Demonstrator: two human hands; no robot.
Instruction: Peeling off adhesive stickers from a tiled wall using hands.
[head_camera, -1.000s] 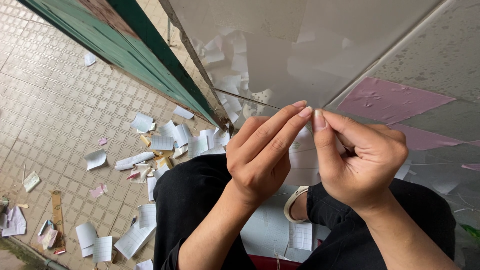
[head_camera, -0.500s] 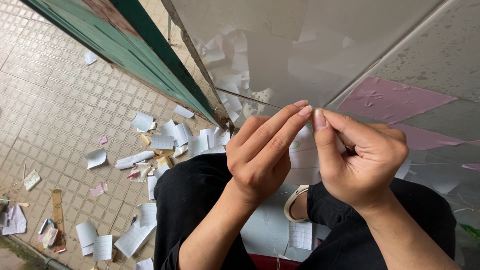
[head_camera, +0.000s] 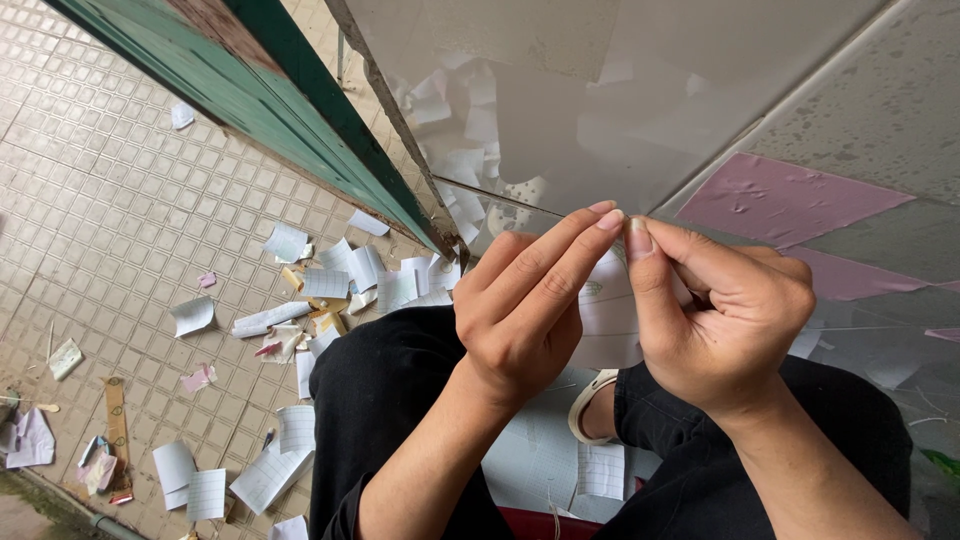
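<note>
Unmoved: paper slip (head_camera: 608, 310) between hands.

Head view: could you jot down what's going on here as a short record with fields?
Left hand: fingertips pinched against the right hand's, over a white paper slip
Right hand: curled, fingertips at the slip's top edge
Grip: the slip sits between both hands; which one holds it is unclear
Legs: black trousers
Floor: tiled, strewn with paper scraps
Behind: glossy panel with pink patch, green frame

Tiled floor (head_camera: 120, 220) w/ scattered white paper scraps (head_camera: 290, 243), few pink bits (head_camera: 198, 378), poss. cardboard strip (head_camera: 116, 420).
</note>
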